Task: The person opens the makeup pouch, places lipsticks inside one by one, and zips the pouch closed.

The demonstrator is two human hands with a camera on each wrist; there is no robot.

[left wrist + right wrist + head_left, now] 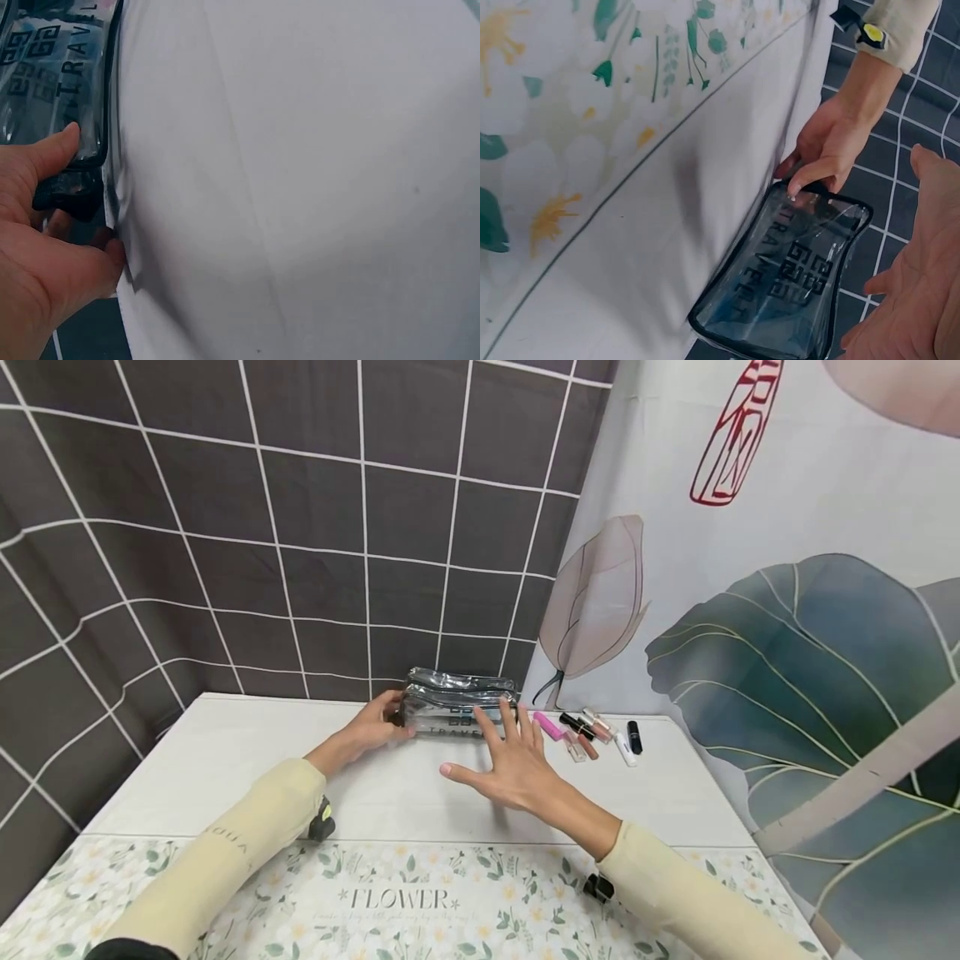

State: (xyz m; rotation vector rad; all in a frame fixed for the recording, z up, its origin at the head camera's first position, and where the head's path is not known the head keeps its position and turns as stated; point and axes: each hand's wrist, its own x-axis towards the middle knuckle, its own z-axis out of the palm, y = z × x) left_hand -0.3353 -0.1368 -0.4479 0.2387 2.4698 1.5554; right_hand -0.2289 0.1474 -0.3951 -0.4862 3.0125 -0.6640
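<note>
A clear plastic travel pouch (pixel 438 724) with black edging and dark lettering stands at the back of the white table. My left hand (pixel 375 722) grips its left end; in the left wrist view the thumb (pixel 64 150) lies on the pouch's front, while some other fingers are partly hidden. Spread wide, my right hand (pixel 517 768) is held in front of the pouch's right side with nothing in its grasp. In the right wrist view that hand (pixel 915 277) shows beside the pouch (pixel 772 262); whether it touches is unclear. Bluish contents show faintly through the plastic.
Right of the pouch lie several small cosmetic tubes: a pink one (pixel 548 726), a black one (pixel 576 725), a white one (pixel 626 749) and a dark short one (pixel 634 737). A flowered cloth (pixel 405 910) covers the near table. A dark gridded curtain (pixel 315 568) hangs behind.
</note>
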